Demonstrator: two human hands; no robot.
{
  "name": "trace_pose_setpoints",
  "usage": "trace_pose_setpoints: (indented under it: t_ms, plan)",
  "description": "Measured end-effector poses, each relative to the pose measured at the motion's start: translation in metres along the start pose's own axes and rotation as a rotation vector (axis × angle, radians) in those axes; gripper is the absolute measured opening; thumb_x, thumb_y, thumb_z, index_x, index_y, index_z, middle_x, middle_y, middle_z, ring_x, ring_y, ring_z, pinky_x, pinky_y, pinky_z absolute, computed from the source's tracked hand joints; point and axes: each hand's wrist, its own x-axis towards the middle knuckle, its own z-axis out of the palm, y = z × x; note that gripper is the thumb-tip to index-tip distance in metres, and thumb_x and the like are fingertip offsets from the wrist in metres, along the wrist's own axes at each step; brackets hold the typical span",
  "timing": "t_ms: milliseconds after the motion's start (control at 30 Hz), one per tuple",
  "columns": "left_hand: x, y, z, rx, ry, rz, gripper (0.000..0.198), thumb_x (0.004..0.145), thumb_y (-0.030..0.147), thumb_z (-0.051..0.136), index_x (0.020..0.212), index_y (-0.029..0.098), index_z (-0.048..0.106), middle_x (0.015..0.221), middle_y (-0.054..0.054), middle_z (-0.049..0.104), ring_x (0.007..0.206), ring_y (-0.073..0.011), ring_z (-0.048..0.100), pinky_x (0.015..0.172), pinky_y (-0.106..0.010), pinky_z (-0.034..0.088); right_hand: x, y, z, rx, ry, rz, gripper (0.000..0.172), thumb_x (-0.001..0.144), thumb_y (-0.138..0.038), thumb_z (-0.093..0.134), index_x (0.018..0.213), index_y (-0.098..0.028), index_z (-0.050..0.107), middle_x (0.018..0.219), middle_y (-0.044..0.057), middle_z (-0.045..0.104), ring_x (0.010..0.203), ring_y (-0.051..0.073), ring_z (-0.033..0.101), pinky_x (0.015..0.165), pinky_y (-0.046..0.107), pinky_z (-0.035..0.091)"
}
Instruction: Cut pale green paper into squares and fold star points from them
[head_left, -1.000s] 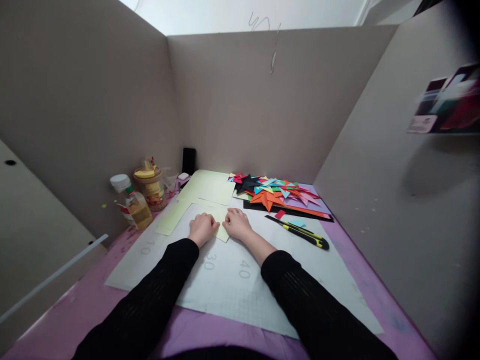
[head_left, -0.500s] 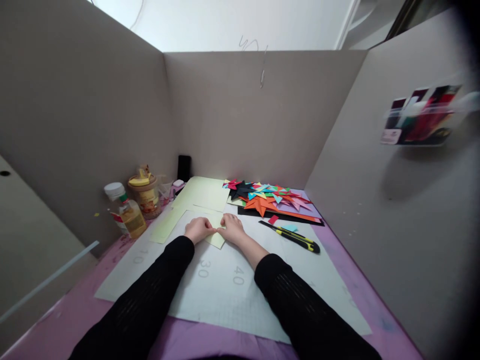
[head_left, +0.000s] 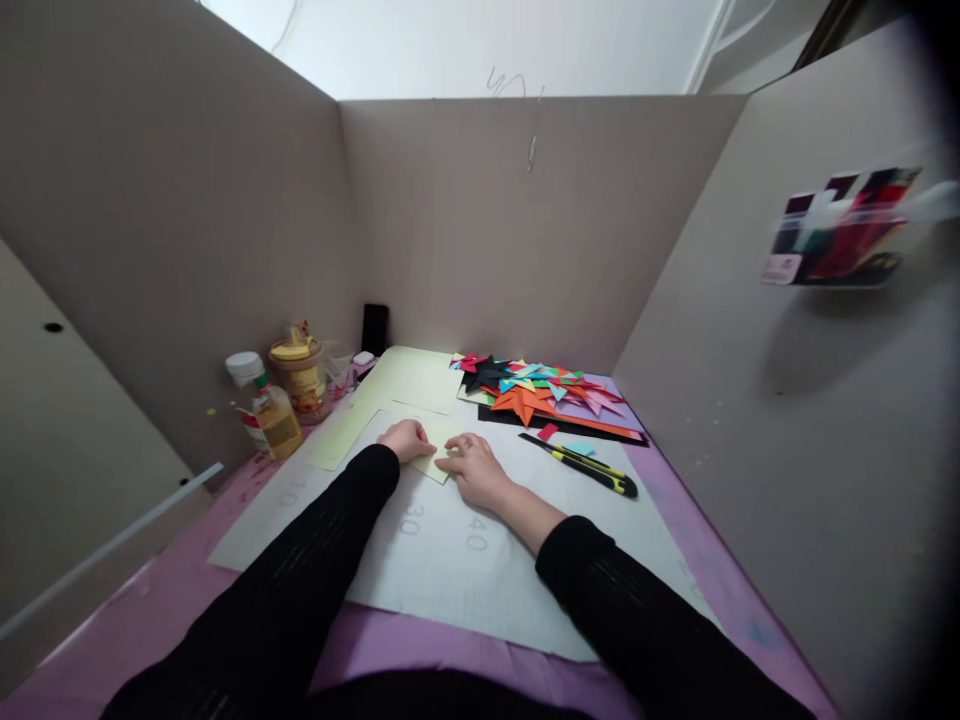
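The left hand [head_left: 407, 440] pinches one yellow paper [head_left: 433, 468], the right hand [head_left: 480, 474], spread, touches it, one utility knife [head_left: 589, 468] nearby

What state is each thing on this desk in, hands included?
Left hand: fingers bent, at the small yellow paper
Right hand: fingers spread, on the small yellow paper
Small yellow paper: partly covered by the hands
Cutter: lying down, not held
Bottle: standing, capped, part full
Jar: standing, lid on
Paper stars: folded, piled
White sheet: spread out
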Motion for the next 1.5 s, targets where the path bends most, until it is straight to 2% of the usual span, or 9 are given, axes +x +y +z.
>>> trace_pose_setpoints:
  t_ms: [233,500,700,900,1067,1200,1500]
  plan:
    - [0.004,-0.001,0.001,-0.009,-0.016,0.010,0.023,0.055,0.036,0.074,0.065,0.020,0.060,0.064,0.002,0.063,0.066,-0.0154,0.058,0.055,-0.023,0.039,-0.017,-0.005,-0.007,-0.031,-0.024,-0.176,0.030,0.080,-0.016,0.053,0.102,-0.030,0.067,0.114,0.006,0.055,0.116,0.023,0.038,0.097,0.042,0.026]
    - [0.009,-0.004,0.003,-0.004,-0.022,0.025,0.024,0.053,0.036,0.074,0.064,0.020,0.061,0.062,0.002,0.062,0.064,-0.0151,0.058,0.053,-0.023,0.037,-0.025,-0.008,-0.007,-0.031,0.021,-0.254,0.024,0.082,-0.018,0.051,0.095,-0.027,0.069,0.111,0.006,0.057,0.112,0.022,0.042,0.095,0.040,0.029]
    - [0.010,-0.005,0.006,0.006,-0.019,0.036,0.024,0.052,0.036,0.074,0.064,0.019,0.061,0.062,0.002,0.062,0.063,-0.0149,0.057,0.051,-0.023,0.036,-0.036,-0.010,-0.010,0.018,0.015,-0.253,0.024,0.084,-0.020,0.049,0.095,-0.028,0.069,0.105,0.006,0.058,0.105,0.021,0.045,0.093,0.038,0.031]
    - [0.008,-0.004,0.004,0.010,-0.016,0.031,0.024,0.054,0.037,0.074,0.065,0.020,0.061,0.062,0.002,0.063,0.063,-0.0152,0.058,0.052,-0.023,0.037,-0.036,-0.009,-0.008,-0.020,0.041,-0.092,0.034,0.081,-0.017,0.049,0.108,-0.030,0.064,0.103,0.007,0.055,0.096,0.021,0.044,0.088,0.037,0.032]
    - [0.007,-0.003,0.002,0.009,-0.022,0.033,0.023,0.054,0.036,0.074,0.065,0.020,0.061,0.064,0.002,0.063,0.065,-0.0155,0.058,0.055,-0.023,0.039,-0.031,-0.016,-0.011,-0.112,-0.034,-0.035,0.032,0.080,-0.016,0.051,0.104,-0.031,0.066,0.100,0.007,0.053,0.096,0.022,0.042,0.085,0.036,0.031]
    - [0.007,-0.003,0.001,0.007,-0.021,0.037,0.023,0.055,0.036,0.074,0.064,0.020,0.060,0.065,0.001,0.063,0.066,-0.0161,0.059,0.056,-0.023,0.039,-0.026,-0.015,-0.013,-0.169,-0.029,0.014,0.029,0.081,-0.018,0.049,0.099,-0.030,0.068,0.100,0.008,0.052,0.098,0.022,0.041,0.085,0.036,0.029]
    - [0.007,-0.004,0.002,-0.003,-0.011,0.041,0.023,0.055,0.036,0.073,0.063,0.020,0.059,0.065,0.001,0.063,0.068,-0.0160,0.059,0.056,-0.023,0.038,-0.009,0.018,-0.016,-0.258,-0.017,0.216,0.034,0.081,-0.013,0.045,0.102,-0.028,0.068,0.101,0.010,0.051,0.096,0.023,0.041,0.080,0.036,0.030]
